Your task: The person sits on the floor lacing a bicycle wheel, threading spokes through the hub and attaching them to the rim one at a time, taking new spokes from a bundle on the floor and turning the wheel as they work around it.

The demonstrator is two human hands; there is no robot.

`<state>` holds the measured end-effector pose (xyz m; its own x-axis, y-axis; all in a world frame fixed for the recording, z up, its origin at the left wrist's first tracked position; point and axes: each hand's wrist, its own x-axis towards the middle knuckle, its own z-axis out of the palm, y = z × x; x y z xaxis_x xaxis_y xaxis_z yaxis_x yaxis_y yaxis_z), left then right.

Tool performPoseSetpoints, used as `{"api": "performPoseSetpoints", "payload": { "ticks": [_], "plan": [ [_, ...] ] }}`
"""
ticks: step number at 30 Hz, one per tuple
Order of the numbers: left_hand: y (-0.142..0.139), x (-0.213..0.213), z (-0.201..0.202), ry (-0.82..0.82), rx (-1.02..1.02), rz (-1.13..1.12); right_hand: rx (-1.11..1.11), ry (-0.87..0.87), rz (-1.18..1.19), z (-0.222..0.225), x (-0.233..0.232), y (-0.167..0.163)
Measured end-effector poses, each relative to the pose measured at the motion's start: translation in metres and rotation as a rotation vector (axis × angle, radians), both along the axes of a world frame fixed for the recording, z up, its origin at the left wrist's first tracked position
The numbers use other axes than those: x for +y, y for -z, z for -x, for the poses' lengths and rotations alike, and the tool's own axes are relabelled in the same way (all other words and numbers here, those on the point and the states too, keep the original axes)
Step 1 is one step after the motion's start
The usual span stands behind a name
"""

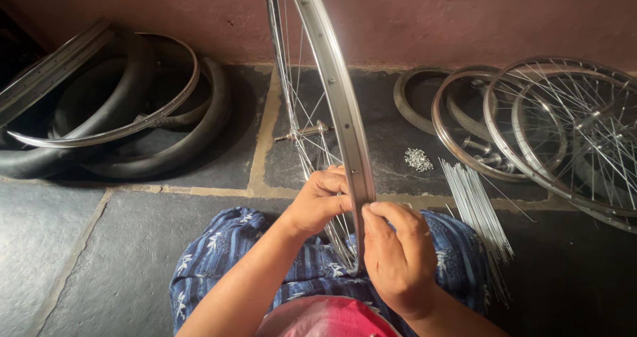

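Wheel rim [338, 105]: shiny curved metal, thin spokes, pinched by left hand [318, 201], right hand [397, 251].

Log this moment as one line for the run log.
left hand: gripping upright silver spoked wheel rim | right hand: pinching rim edge | loose steel spokes: floor, right

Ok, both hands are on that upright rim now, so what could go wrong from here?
The wheel rim stands on edge across the lap, steadied only by the left hand and right hand, so it could tip sideways. Fingers sit close to the spokes and could get pinched. The loose spoke bundle and the small nipple pile lie nearby on the floor and could scatter if knocked.
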<state>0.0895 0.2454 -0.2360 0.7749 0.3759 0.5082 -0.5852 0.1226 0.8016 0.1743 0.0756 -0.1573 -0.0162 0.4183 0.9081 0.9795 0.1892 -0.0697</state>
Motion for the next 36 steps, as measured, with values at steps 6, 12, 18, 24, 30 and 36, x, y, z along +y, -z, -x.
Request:
{"api": "performPoseSetpoints", "payload": {
  "ticks": [6,12,18,24,30,36],
  "plan": [
    [-0.001,-0.003,0.000,-0.018,0.031,0.029,0.053,-0.051,-0.008,-0.003,0.000,0.001],
    [-0.005,0.002,-0.002,-0.010,0.009,-0.092,-0.068,-0.065,-0.009,-0.002,0.000,0.002],
    [-0.006,0.006,0.001,0.035,0.044,-0.104,-0.078,0.075,0.024,-0.003,-0.006,0.002],
    [-0.010,0.007,0.013,0.108,0.076,-0.090,-0.085,0.048,0.014,0.001,-0.009,0.012],
    [-0.012,0.006,0.015,0.036,0.033,-0.185,-0.008,-0.008,-0.005,0.000,-0.003,0.021],
    [-0.016,0.003,0.015,0.053,0.091,-0.115,0.082,-0.040,0.042,-0.002,-0.004,0.021]
  ]
}}
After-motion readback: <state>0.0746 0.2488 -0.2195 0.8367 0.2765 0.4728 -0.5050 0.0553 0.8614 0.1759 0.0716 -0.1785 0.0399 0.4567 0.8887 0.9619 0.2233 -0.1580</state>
